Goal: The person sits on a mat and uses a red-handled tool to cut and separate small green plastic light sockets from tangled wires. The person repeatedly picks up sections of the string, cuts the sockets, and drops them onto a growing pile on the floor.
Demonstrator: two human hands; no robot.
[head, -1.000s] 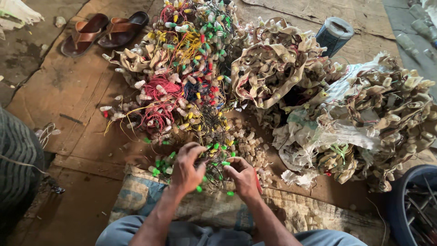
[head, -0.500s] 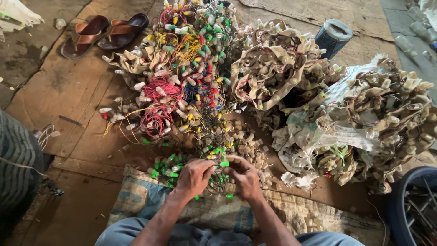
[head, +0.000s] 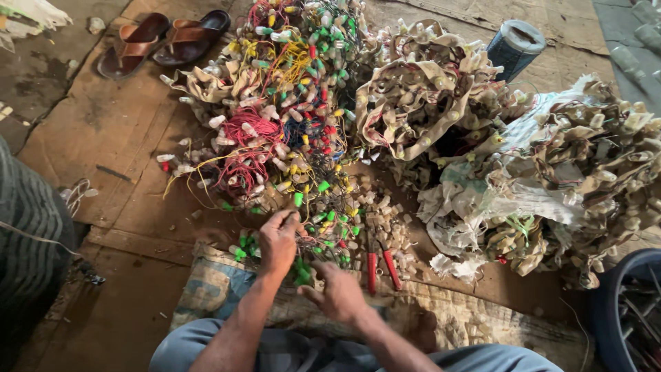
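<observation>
Left hand (head: pixel 278 241) curled, fingertips pinching into tangled thin wires with small green plastic caps (head: pixel 329 220) at near edge of big multicoloured heap of wired caps (head: pixel 289 103). Right hand (head: pixel 337 293) half open, fingers loosely spread over woven sack mat (head: pixel 206 289), holding nothing visible. Red-handled pliers (head: pixel 381 265) just beside right hand. Brown sandals (head: pixel 162 41) at far left corner of wooden floor (head: pixel 103 138).

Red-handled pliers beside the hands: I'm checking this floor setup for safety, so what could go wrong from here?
The red-handled pliers lie close beside the right hand, half among loose parts; a blind reach might land on the metal end. The left hand works in tangled green-capped wires, which could snag fingers or drag neighbouring bundles along. The heaped sacks of bulb strings lean near the work spot and could slump onto it.
</observation>
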